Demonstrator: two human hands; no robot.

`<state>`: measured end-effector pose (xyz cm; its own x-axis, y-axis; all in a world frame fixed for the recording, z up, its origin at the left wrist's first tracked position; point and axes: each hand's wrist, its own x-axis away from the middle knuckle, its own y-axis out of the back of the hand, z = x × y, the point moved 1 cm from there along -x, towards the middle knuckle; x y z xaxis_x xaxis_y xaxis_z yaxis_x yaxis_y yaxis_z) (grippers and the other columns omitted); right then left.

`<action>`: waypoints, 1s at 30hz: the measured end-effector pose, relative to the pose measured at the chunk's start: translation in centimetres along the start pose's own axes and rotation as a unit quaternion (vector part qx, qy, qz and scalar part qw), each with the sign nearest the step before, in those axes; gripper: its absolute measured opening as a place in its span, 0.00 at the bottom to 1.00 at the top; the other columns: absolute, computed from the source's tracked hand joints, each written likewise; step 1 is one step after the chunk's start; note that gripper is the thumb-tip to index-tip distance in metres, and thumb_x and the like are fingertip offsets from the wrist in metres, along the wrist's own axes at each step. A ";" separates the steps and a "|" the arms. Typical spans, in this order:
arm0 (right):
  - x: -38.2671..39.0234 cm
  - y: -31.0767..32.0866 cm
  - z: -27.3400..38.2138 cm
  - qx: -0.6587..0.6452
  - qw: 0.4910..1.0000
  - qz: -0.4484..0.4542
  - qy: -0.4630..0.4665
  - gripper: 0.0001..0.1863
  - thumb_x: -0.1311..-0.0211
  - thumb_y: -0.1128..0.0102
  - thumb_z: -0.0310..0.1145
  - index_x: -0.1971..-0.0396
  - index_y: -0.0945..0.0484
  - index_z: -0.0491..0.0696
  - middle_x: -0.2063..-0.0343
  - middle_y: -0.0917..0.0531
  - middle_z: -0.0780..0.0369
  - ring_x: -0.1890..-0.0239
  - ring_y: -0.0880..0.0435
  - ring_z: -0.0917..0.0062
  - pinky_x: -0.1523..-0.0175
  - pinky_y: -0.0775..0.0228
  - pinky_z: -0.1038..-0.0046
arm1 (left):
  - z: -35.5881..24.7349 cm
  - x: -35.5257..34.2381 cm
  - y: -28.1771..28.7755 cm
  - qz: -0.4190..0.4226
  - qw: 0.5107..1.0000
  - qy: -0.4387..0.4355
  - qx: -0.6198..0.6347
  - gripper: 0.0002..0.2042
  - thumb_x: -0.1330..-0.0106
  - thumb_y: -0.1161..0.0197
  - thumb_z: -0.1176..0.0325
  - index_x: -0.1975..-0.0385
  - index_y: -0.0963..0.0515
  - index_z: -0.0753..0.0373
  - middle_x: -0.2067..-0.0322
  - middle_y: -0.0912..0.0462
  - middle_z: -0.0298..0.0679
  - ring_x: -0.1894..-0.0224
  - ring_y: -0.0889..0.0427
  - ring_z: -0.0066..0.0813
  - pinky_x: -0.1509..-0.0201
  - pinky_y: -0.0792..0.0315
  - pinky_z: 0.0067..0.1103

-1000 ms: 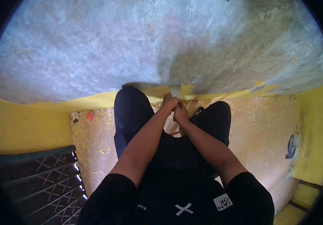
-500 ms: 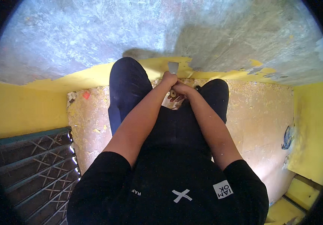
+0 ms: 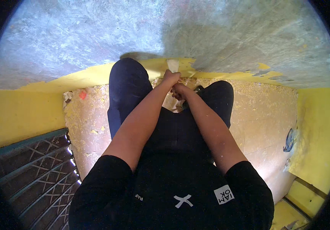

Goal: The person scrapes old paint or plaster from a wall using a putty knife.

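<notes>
The left hand (image 3: pixel 171 77) is closed around a scraper, whose pale blade (image 3: pixel 172 64) points up at the yellow strip (image 3: pixel 92 78) along the foot of the grey wall (image 3: pixel 107 34). Just below, the right hand (image 3: pixel 179 91) has curled fingers; whether they grip the handle, I cannot tell.

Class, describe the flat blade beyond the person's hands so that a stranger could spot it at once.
Start at the big wall across the top, grey with a ragged yellow strip along its foot. Follow that strip to the middle, just above the left hand. There the flat blade, pale and straight-edged, widens away from the hand, unlike the ragged yellow around it.
</notes>
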<state>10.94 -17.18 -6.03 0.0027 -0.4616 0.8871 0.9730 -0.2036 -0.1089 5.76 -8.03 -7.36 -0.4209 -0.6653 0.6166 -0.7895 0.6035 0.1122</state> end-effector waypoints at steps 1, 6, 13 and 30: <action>-0.5 0.0 -0.1 -0.021 0.999 -0.035 -0.005 0.14 0.38 0.49 0.44 0.70 0.29 0.47 0.85 0.29 0.61 0.91 0.41 0.82 0.84 0.52 0.77 | -0.1 -0.1 0.0 0.035 0.999 -0.005 0.015 0.20 0.50 0.37 0.66 0.63 0.28 0.78 0.73 0.18 0.53 0.68 0.17 0.42 0.65 0.25 0.34; -3.8 -0.1 -0.2 -0.068 0.996 -0.057 -0.010 0.18 0.37 0.49 0.47 0.67 0.29 0.45 0.87 0.32 0.61 0.91 0.43 0.79 0.84 0.53 0.74 | -1.3 0.3 0.7 -0.044 0.994 -0.070 -0.075 0.17 0.51 0.37 0.65 0.68 0.24 0.74 0.76 0.18 0.51 0.70 0.17 0.40 0.67 0.26 0.32; -8.1 0.5 -1.7 -0.072 0.983 -0.155 0.066 0.20 0.38 0.48 0.48 0.70 0.27 0.43 0.86 0.30 0.62 0.88 0.33 0.74 0.84 0.48 0.68 | -2.1 1.2 0.9 0.035 0.991 -0.018 -0.130 0.22 0.50 0.33 0.61 0.58 0.26 0.69 0.64 0.20 0.50 0.60 0.21 0.40 0.54 0.28 0.31; -5.1 -3.6 -0.1 -0.029 0.987 -0.128 0.088 0.17 0.42 0.39 0.38 0.83 0.28 0.41 0.85 0.24 0.58 0.88 0.27 0.72 0.84 0.40 0.65 | 2.2 -1.4 3.4 -0.071 0.982 -0.090 -0.150 0.22 0.52 0.35 0.60 0.59 0.25 0.68 0.61 0.19 0.54 0.56 0.19 0.48 0.51 0.27 0.32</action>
<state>7.41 -14.19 -10.25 -0.2864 -0.5308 0.7976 0.9218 -0.3798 0.0783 2.66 -5.98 -9.62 -0.4095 -0.8030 0.4330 -0.6899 0.5831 0.4290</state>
